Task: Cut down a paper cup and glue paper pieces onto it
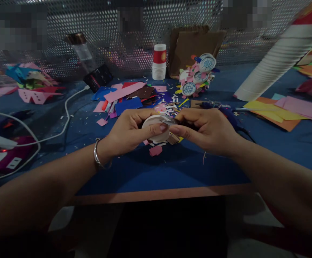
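Clock positions refer to the centre of our view. At nine o'clock we find a magenta-and-white box-shaped device (17, 163); between nine and ten, a folded pink paper piece with dark dots (36, 96). A thin white cable (69, 107) runs up to a black rectangular object (98, 78) at ten. At eleven, a loose heap of multicoloured paper scraps (126, 104) lies on the blue tabletop (145, 177). At the centre, our left hand (130, 130) clamps a flat white round disc (150, 122) between thumb and fingers, above the tabletop. Just beside it, our right hand (208, 125) pinches a small grey metallic-looking piece (169, 120) at the disc's right edge; we cannot tell its exact shape. At twelve stands a short red-and-white paper cup stack (159, 70); at two leans a tall white ribbed cup stack with a red top (276, 59).
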